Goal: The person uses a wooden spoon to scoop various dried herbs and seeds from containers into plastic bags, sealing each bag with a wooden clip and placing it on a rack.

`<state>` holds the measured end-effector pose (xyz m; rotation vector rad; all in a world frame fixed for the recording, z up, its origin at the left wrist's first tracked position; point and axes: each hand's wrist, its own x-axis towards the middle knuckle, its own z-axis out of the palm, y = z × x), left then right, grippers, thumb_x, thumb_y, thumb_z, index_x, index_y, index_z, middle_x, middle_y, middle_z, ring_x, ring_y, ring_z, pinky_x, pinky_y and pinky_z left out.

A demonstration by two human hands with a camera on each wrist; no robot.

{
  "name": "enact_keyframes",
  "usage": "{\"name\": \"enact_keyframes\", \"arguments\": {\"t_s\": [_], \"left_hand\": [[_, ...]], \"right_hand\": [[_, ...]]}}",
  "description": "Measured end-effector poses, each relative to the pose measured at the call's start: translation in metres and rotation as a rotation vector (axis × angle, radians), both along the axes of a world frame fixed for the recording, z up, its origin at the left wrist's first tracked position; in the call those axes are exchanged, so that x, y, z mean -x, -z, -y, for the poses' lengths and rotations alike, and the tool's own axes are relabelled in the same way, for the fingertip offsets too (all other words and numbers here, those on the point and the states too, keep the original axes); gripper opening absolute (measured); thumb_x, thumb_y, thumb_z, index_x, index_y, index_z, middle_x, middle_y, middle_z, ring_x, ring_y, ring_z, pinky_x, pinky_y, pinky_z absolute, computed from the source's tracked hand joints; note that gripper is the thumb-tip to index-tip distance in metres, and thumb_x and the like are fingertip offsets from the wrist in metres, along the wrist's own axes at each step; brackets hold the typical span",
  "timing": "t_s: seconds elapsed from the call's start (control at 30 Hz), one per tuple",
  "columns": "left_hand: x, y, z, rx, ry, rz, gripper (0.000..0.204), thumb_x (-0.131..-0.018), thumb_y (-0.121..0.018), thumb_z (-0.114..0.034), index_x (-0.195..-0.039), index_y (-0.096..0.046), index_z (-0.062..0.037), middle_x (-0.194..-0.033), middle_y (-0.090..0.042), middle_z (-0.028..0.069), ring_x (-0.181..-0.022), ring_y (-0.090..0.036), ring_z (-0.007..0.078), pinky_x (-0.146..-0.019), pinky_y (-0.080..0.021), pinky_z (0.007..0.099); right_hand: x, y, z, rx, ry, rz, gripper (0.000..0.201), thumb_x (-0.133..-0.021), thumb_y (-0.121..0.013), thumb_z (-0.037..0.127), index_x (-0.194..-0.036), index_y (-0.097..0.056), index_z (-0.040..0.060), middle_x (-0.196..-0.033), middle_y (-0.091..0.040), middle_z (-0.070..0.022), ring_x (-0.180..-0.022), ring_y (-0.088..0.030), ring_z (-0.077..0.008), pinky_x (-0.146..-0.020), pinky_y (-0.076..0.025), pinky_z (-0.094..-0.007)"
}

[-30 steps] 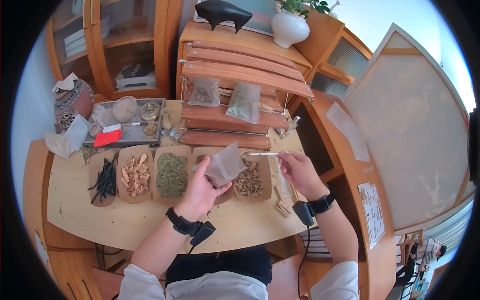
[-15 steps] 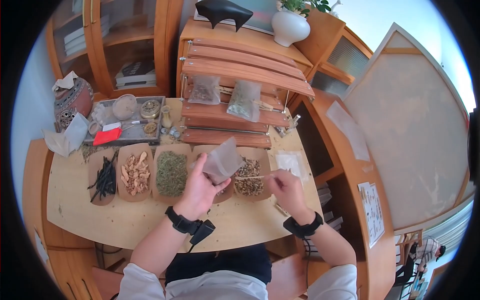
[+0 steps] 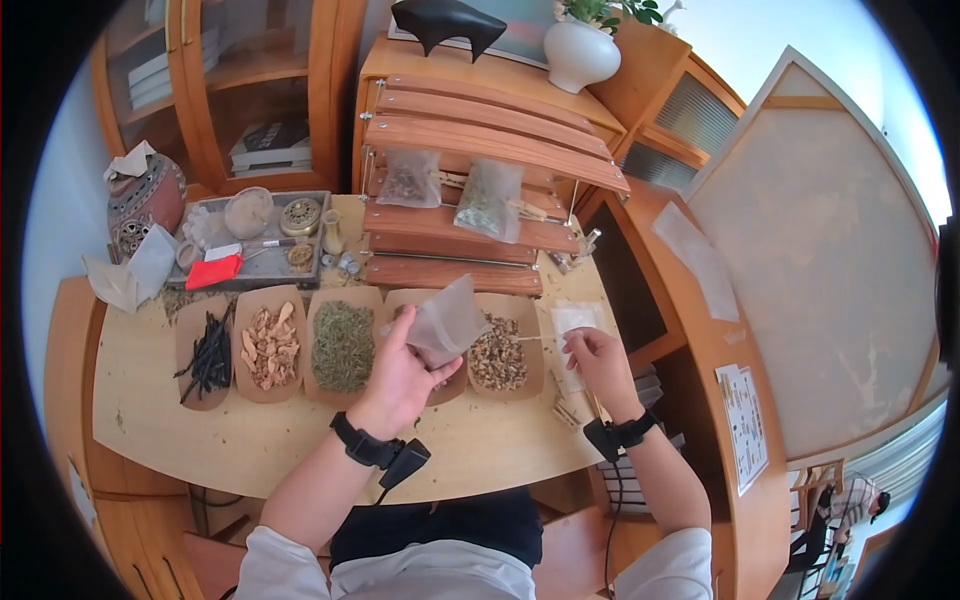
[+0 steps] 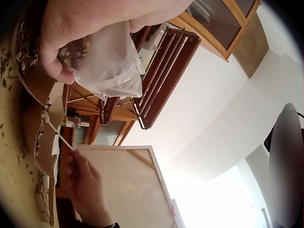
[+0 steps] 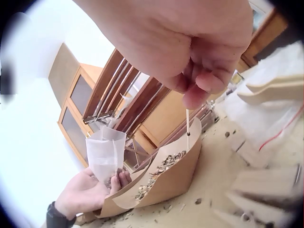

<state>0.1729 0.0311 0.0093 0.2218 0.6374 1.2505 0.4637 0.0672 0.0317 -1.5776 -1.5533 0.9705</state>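
My left hand (image 3: 400, 385) grips a small translucent pouch (image 3: 445, 325) from below, thumb along one side. Dark dried bits (image 4: 76, 52) show inside its lower part. The pouch hangs over the inner paper trays, its mouth tilted up and away. With thumb and fingertips, my right hand (image 3: 605, 370) pinches the thin pale handle of a small spoon (image 5: 188, 126). The spoon slants over the rightmost brown paper tray (image 5: 175, 173), its head down at the dried brown pieces (image 3: 497, 360) there. That tray's neighbour is partly hidden by my left hand.
Other paper trays hold black strips (image 3: 208, 358), tan chips (image 3: 272, 350) and green herb (image 3: 343, 345). A wooden rack (image 3: 450, 275) with filled bags stands behind. White pouches (image 3: 575, 318) and clothespins (image 3: 566, 412) lie at right. A grey tray (image 3: 318, 270) of small vessels sits back left.
My right hand has moved the spoon from beside the pouch's mouth down toward the rightmost tray, then shifted slightly right and up. My left hand and the pouch stay nearly still.
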Motion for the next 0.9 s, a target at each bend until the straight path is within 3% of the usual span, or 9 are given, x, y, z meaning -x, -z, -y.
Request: {"name": "enact_keyframes", "arguments": {"t_s": [0.23,0.53,0.77,0.9], "left_hand": [[0.0,-0.001,0.0,0.001,0.005,0.006,0.053,-0.095,-0.058,-0.049,-0.134,-0.044,-0.0154,-0.135,-0.045,0.0072,-0.125,-0.046,0.0241,-0.102,-0.041,0.0475],[0.0,0.0,0.0,0.01,0.006,-0.001,0.056,-0.097,-0.055,-0.049,-0.138,-0.043,-0.0135,-0.137,-0.047,0.0082,-0.123,-0.047,0.0232,-0.099,-0.044,0.044],[0.0,-0.002,0.001,0.015,0.009,-0.017,0.055,-0.098,-0.054,-0.049,-0.138,-0.043,-0.0137,-0.138,-0.045,0.0083,-0.124,-0.047,0.0235,-0.099,-0.044,0.0443],[-0.003,-0.005,0.002,0.009,0.039,-0.008,0.054,-0.095,-0.059,-0.05,-0.134,-0.046,-0.0138,-0.134,-0.047,0.0068,-0.124,-0.047,0.0232,-0.102,-0.041,0.0453]], "right_hand": [[0.014,0.017,-0.001,0.34,0.004,-0.252,0.02,-0.098,-0.059,0.018,-0.09,-0.065,0.0013,-0.076,-0.063,-0.001,-0.06,-0.057,-0.0076,-0.049,-0.042,-0.022],[0.009,0.02,-0.006,0.476,0.014,-0.524,0.016,-0.098,-0.057,0.015,-0.091,-0.062,0.002,-0.074,-0.057,-0.0005,-0.06,-0.052,-0.0093,-0.051,-0.04,-0.0234],[0.012,-0.017,-0.015,0.384,0.047,-0.581,0.013,-0.098,-0.059,0.014,-0.094,-0.063,0.0019,-0.08,-0.059,0.0006,-0.062,-0.053,-0.006,-0.052,-0.039,-0.0196],[0.038,-0.055,-0.005,0.214,-0.02,-0.46,0.018,-0.099,-0.06,0.018,-0.096,-0.065,0.0004,-0.083,-0.062,-0.0007,-0.063,-0.056,-0.0061,-0.052,-0.04,-0.0197]]}}
